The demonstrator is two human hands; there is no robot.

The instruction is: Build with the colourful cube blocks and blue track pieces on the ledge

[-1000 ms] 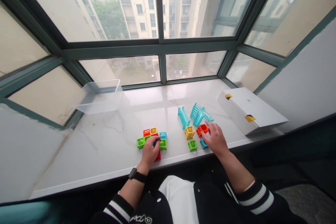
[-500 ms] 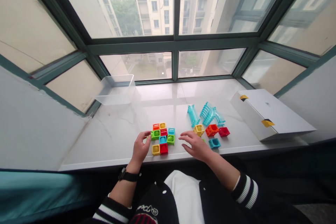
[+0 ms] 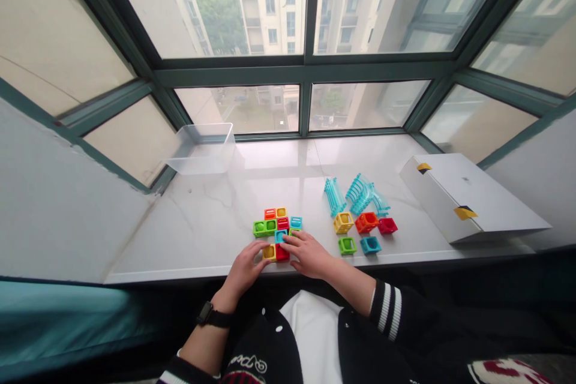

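Several colored toy building blocks stand joined or close together in front of me. My left hand (image 3: 246,265) has thumb and fingers closed on the yellow block (image 3: 269,252) at the near left of the group. On its right, my right hand (image 3: 309,254) grips the red block (image 3: 282,252), its fingertips reaching over to the blue block (image 3: 281,237). Fingers partly cover a green block (image 3: 294,231) there. Two green blocks (image 3: 264,228) sit side by side at the left, behind my left hand. Farther back are an orange block (image 3: 270,213) and another yellow one (image 3: 281,212).
Loose blocks lie to the right: yellow (image 3: 343,223), orange (image 3: 366,222), red (image 3: 387,226), green (image 3: 347,246) and blue (image 3: 370,245). Behind them are clear blue track pieces (image 3: 360,193). A clear bin (image 3: 202,162) and a white box (image 3: 477,192) flank the sill (image 3: 216,204).
My right hand has moved left from beside the loose blocks to the group. My left hand has shifted nearer, from the green blocks to the near yellow block. A second green block now shows at the left.
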